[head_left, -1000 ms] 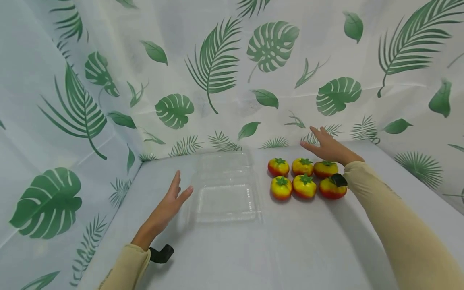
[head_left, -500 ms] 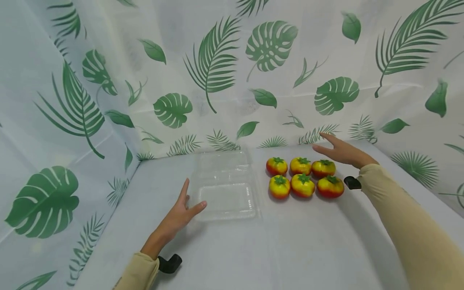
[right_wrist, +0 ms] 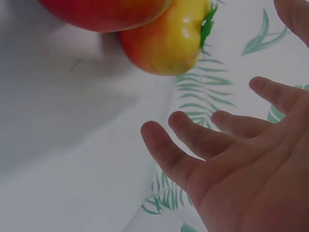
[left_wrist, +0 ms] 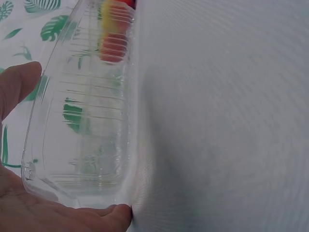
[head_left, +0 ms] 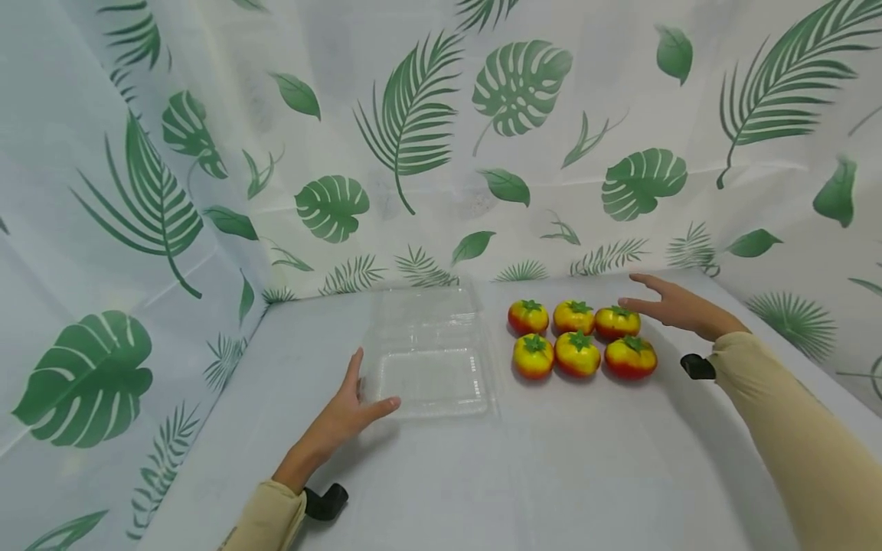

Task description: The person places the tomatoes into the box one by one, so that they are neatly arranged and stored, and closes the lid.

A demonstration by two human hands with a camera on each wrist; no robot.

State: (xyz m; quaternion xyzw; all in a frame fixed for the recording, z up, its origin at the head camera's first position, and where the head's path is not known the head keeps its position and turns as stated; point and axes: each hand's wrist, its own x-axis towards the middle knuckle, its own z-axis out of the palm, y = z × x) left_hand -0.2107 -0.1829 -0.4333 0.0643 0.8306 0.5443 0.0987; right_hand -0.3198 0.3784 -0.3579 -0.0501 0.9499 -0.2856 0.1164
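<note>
Plainly open container (head_left: 429, 383), six fruits (head_left: 577, 358) outside

High head view, wrist close-ups, shared fruit (head_left: 577, 357)

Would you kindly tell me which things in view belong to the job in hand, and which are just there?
Likely the job:
clear rectangular plastic container, by the left hand
six glossy red-and-yellow tomato-shaped fruits, beside the right hand

Just there:
white table
white backdrop with green leaf print
</note>
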